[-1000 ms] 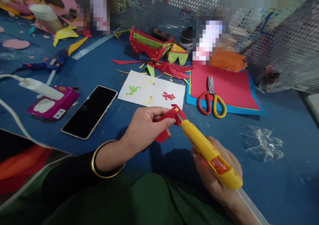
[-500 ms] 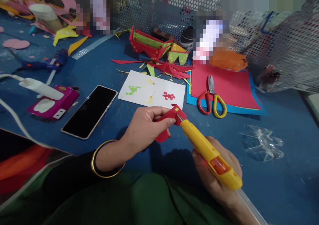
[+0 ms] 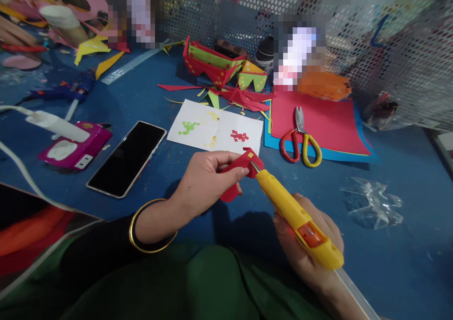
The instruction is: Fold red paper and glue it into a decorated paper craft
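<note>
My left hand (image 3: 207, 183) pinches a folded red paper cutout (image 3: 230, 193) between thumb and fingers. One small yellow square (image 3: 250, 155) sits on the cutout near its upper corner. In my right hand (image 3: 311, 235) is a yellow glue gun (image 3: 283, 202), its metal nozzle touching or nearly touching the red paper just below that square. A clear glue stick (image 3: 354, 289) runs out of the gun's back end. Just beyond my hands lies a white card (image 3: 201, 138) bearing small green bits (image 3: 188, 127), red bits (image 3: 239, 135) and yellow bits.
Left of the card lie a phone (image 3: 127, 159) and a purple power socket (image 3: 76, 145) with a white plug. Scissors (image 3: 300, 138) rest on coloured sheets (image 3: 332, 126). Finished red and green paper pieces (image 3: 212, 65) stand behind. Another person's hand (image 3: 17, 37) is at far left.
Another person's hand has come in at the far left, over the pink oval. My own hands, the cutout and the glue gun have hardly moved.
</note>
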`<control>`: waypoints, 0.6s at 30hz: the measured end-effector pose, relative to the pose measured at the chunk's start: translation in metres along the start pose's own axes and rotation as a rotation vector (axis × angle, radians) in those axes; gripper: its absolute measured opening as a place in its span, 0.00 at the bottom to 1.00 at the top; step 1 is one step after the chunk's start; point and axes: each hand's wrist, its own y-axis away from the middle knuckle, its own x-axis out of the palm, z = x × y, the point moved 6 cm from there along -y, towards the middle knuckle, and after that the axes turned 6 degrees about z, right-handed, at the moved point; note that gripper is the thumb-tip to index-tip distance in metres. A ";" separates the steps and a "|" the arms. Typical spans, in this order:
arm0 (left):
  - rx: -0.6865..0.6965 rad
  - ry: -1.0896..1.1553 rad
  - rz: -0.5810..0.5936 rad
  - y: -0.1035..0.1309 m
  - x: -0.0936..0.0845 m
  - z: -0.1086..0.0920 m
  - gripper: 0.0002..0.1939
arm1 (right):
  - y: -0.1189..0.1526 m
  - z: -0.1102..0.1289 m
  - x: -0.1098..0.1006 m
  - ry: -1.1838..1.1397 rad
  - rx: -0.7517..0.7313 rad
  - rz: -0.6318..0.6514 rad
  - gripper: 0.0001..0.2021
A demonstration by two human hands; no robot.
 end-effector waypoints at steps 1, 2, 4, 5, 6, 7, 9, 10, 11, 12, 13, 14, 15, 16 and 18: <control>0.002 -0.002 0.000 0.000 0.000 0.000 0.12 | 0.000 0.000 0.000 0.001 -0.002 0.004 0.12; 0.004 -0.005 -0.002 0.000 0.000 0.000 0.12 | 0.000 0.000 0.000 0.002 -0.002 0.008 0.12; 0.008 -0.012 -0.004 0.000 0.000 0.000 0.12 | -0.001 0.000 0.001 0.003 0.007 0.014 0.11; 0.008 -0.016 -0.004 0.000 0.000 0.000 0.12 | -0.001 0.000 0.001 0.002 0.010 0.014 0.11; 0.009 -0.019 -0.006 0.001 0.000 0.000 0.13 | -0.001 0.000 0.000 0.001 0.011 0.013 0.12; 0.011 -0.020 -0.009 0.001 0.000 0.000 0.13 | -0.001 0.000 0.000 -0.001 0.010 0.012 0.12; 0.013 -0.019 -0.010 0.001 0.000 0.000 0.13 | -0.001 -0.001 0.001 -0.005 0.011 0.017 0.11; 0.015 -0.016 -0.010 0.001 0.000 -0.001 0.12 | -0.001 -0.001 0.001 -0.005 0.012 0.017 0.11; 0.016 -0.011 -0.008 0.001 0.000 -0.001 0.12 | -0.001 -0.001 0.001 -0.005 0.013 0.016 0.11; 0.015 -0.006 -0.006 0.001 0.001 0.000 0.12 | -0.001 -0.002 0.001 -0.003 0.016 0.014 0.11; 0.013 -0.002 -0.004 0.001 0.001 0.000 0.12 | -0.001 -0.002 0.001 0.001 0.011 0.009 0.12; 0.011 -0.001 -0.005 0.001 0.001 0.000 0.13 | -0.001 -0.001 0.001 0.006 0.004 0.006 0.12; 0.010 0.000 -0.005 0.001 0.001 0.000 0.13 | -0.001 -0.001 0.001 0.014 0.000 0.005 0.13; 0.010 -0.001 -0.007 0.001 0.001 0.000 0.13 | -0.001 -0.001 0.001 0.021 -0.001 0.006 0.13; 0.008 -0.002 -0.006 0.001 0.000 -0.001 0.13 | -0.001 -0.001 0.000 0.031 -0.006 0.001 0.14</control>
